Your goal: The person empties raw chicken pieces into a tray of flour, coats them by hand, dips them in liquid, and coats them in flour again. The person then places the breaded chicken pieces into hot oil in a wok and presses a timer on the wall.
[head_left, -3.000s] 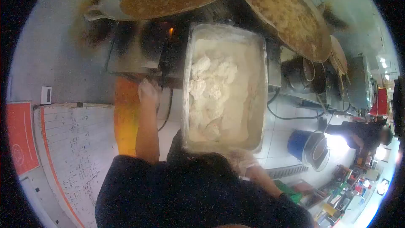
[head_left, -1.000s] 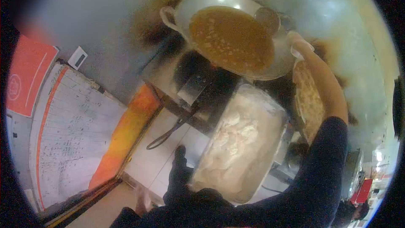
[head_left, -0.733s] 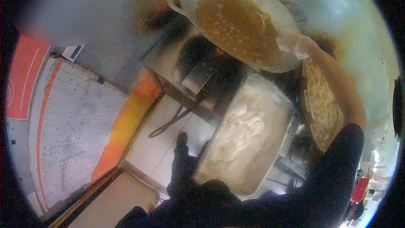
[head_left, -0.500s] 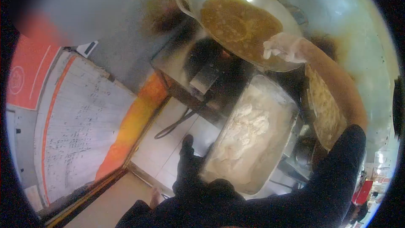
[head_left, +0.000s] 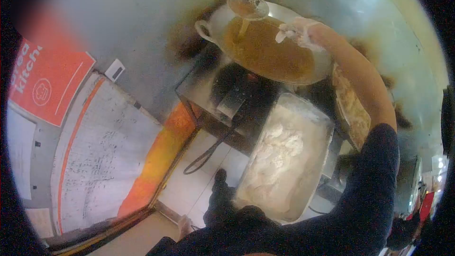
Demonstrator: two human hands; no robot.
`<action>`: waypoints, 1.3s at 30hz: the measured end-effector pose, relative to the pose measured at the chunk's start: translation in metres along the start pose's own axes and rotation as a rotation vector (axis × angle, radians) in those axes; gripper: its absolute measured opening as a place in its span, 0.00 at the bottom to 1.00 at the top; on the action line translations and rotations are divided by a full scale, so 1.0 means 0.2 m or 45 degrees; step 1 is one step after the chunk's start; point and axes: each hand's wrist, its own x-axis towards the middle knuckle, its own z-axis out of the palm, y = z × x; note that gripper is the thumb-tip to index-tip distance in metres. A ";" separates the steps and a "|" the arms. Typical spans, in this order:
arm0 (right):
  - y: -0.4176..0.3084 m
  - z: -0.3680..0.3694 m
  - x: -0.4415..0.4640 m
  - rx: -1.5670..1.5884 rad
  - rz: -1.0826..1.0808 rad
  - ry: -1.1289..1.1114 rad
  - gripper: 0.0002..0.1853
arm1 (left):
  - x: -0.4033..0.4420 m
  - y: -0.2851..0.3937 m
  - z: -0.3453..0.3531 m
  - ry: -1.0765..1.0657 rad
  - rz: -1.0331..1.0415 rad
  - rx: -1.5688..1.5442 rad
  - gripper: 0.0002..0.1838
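Note:
My right hand (head_left: 303, 33), its fingers coated in white, is closed round the thin handle of a round skimmer (head_left: 248, 7). The skimmer is raised at the far rim of a large wok (head_left: 204, 31). A stream of liquid runs from it into the brown oil (head_left: 265, 50). Low in the view, my left hand (head_left: 185, 226) shows only in part beside my dark clothing, and its fingers are not clear. Between my body and the wok sits a clear rectangular tub (head_left: 308, 199) of white flour (head_left: 279, 147), with lumps on top.
A tray of pale golden pieces (head_left: 350, 106) lies right of the tub under my forearm. Below the wok is a dark burner stand (head_left: 227, 80), with a looped black hose (head_left: 206, 156) nearby. A stained white board (head_left: 104, 161) and a red sign (head_left: 52, 83) are at left.
My right hand has moved up and left over the wok. The skimmer, not visible before, now shows above the oil with liquid streaming from it. The camera view has shifted slightly.

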 end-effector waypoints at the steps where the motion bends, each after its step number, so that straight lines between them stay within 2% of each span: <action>1: 0.18 -0.06 0.06 -0.353 -0.267 0.108 0.15 | 0.04 0.01 0.00 -0.036 0.019 0.027 0.10; 2: 0.30 -0.11 0.08 -0.626 -0.743 0.230 0.14 | 0.11 0.02 -0.02 -0.094 0.065 0.072 0.10; 4: 0.32 -0.15 -0.06 -0.912 -1.181 0.365 0.14 | 0.23 0.08 -0.01 -0.311 0.256 0.223 0.10; 6: 0.28 -0.16 -0.30 0.634 0.328 0.075 0.13 | 0.32 0.25 0.11 -0.299 0.188 -0.034 0.09; 7: 0.29 -0.17 -0.46 0.667 0.375 0.121 0.13 | 0.35 0.36 0.20 -0.361 0.198 -0.122 0.09; 9: 0.27 -0.19 -0.83 -0.978 -0.247 0.085 0.14 | 0.39 0.51 0.29 -0.538 0.207 -0.265 0.08; 10: 0.24 -0.16 -1.05 -0.691 0.088 0.135 0.17 | 0.40 0.56 0.34 -0.632 0.183 -0.315 0.08; 11: 0.21 -0.12 -1.28 -0.402 0.399 0.253 0.20 | 0.39 0.61 0.39 -0.566 0.124 -0.263 0.08; 13: 0.42 -0.16 -1.71 -0.954 -0.103 0.238 0.16 | 0.39 0.68 0.45 -0.488 0.036 -0.093 0.08; 14: 0.34 -0.08 -1.94 -0.312 0.303 0.492 0.19 | 0.39 0.71 0.48 -0.470 0.001 -0.033 0.08; 16: 0.36 -0.01 -2.35 0.355 0.753 0.758 0.23 | 0.38 0.75 0.52 -0.446 -0.063 0.082 0.08; 17: 0.51 -0.05 -2.60 -0.168 0.718 0.657 0.23 | 0.39 0.77 0.56 -0.448 -0.088 0.132 0.08; 19: 0.56 0.05 -2.87 -0.655 0.719 0.510 0.24 | 0.40 0.80 0.63 -0.448 -0.135 0.230 0.08; 20: 0.55 0.13 -2.98 -1.015 0.895 0.463 0.21 | 0.40 0.81 0.68 -0.452 -0.144 0.267 0.08; 21: 0.56 0.20 -3.07 -1.130 1.014 0.487 0.17 | 0.41 0.83 0.72 -0.456 -0.152 0.300 0.08; 24: 0.85 0.53 -3.34 -1.127 1.364 0.718 0.05 | 0.52 0.78 0.92 -0.532 -0.199 0.399 0.08; 26: 1.22 0.95 -3.46 -1.716 1.754 0.254 0.08 | 0.61 0.72 1.11 -0.590 -0.231 0.483 0.08; 28: 1.15 1.22 -3.35 -0.837 1.710 1.098 0.11 | 0.64 0.70 1.25 -0.608 -0.241 0.544 0.08; 29: 1.02 1.25 -3.29 -0.344 1.777 1.423 0.15 | 0.65 0.70 1.30 -0.615 -0.242 0.560 0.08; 30: 1.02 1.28 -3.34 -0.172 1.978 1.170 0.17 | 0.65 0.71 1.33 -0.613 -0.243 0.584 0.08; 33: 0.72 1.16 -3.25 -0.158 2.013 1.148 0.19 | 0.67 0.73 1.38 -0.616 -0.232 0.598 0.08; 34: 0.74 1.13 -3.25 -0.332 2.043 1.018 0.18 | 0.68 0.75 1.39 -0.623 -0.231 0.606 0.08; 35: 0.72 1.10 -3.29 -0.227 2.216 0.996 0.17 | 0.70 0.76 1.38 -0.628 -0.233 0.612 0.09; 37: 0.57 1.03 -3.27 -0.310 2.159 1.011 0.14 | 0.72 0.80 1.35 -0.633 -0.233 0.585 0.09; 39: 0.68 1.06 -3.37 -0.381 2.121 0.993 0.13 | 0.75 0.86 1.26 -0.630 -0.206 0.556 0.09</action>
